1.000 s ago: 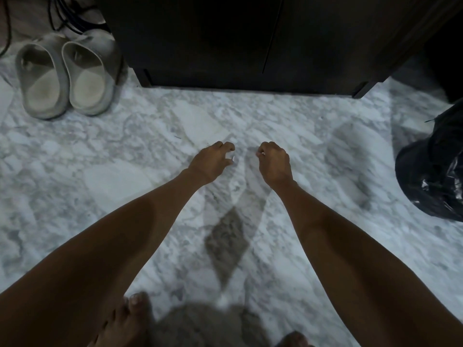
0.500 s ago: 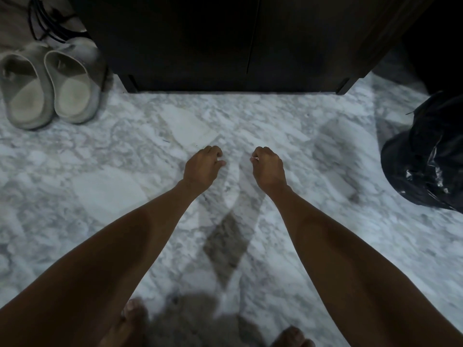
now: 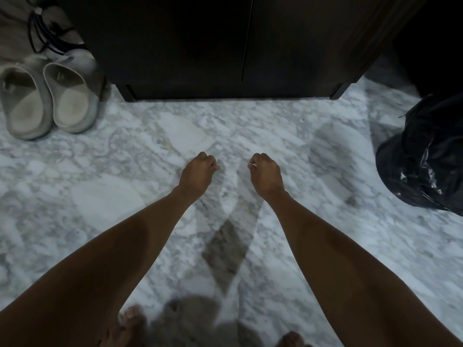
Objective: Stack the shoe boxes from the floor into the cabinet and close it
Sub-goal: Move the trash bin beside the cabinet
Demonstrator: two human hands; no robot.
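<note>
Reaching forward and down over the marble floor (image 3: 288, 126), both bare arms stretch out side by side, the hands a little apart from each other and well short of the cabinet (image 3: 225, 46). The left hand (image 3: 196, 172) has its fingers curled into a loose fist with nothing in it; the right hand (image 3: 265, 174) is curled the same way, also holding nothing (a small pale glint shows at its fingers, too small to tell what it is). Neither hand touches the cabinet or anything else in view.

The cabinet is dark, standing at the top of the view on the floor, and its two doors meet in a thin vertical seam, so it is closed. No shoe boxes show on the floor in this view.

To the left of the cabinet, a pair of pale slippers (image 3: 47, 98) sits side by side, the nearer one just beside the cabinet's corner. Behind them lies a tangle of black cables (image 3: 43, 31). At the right edge, a crumpled black plastic bag (image 3: 426, 156) rests on the floor, well apart from the hands. Bare toes (image 3: 131, 321) show at the bottom edge, below the arms.
</note>
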